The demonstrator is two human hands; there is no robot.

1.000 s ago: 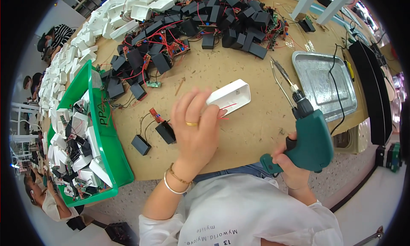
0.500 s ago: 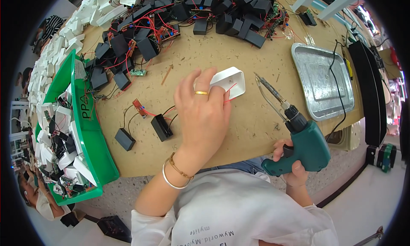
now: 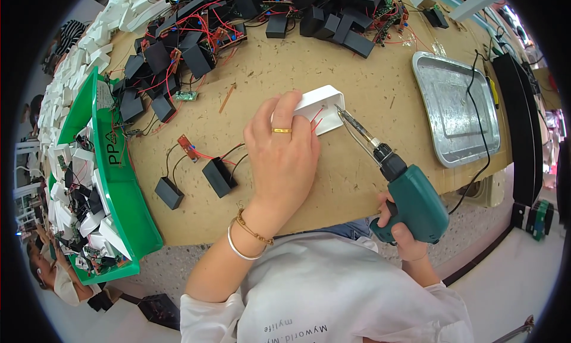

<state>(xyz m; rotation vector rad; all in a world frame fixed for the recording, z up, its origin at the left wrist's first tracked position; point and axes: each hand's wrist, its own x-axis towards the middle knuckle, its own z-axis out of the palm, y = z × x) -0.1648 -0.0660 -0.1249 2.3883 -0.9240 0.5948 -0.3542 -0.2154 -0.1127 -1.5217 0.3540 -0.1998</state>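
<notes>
Six o'clock, a white shirt [image 3: 333,277] with dark lettering; four, the right hand [image 3: 411,243] grips a green soldering gun [image 3: 419,205], tip at the casing's edge! Centre, the left hand [image 3: 282,155] clasps that white casing [image 3: 320,96], one o'clock, red wires [image 3: 317,114] inside. Nine: green bin [image 3: 128,206] (bold letters, triangle mark). Twelve: black boxes [image 3: 344,30], heaped.

Teal-green soldering gun [image 3: 419,204], white casing [image 3: 326,97], green bin [image 3: 121,191].
</notes>
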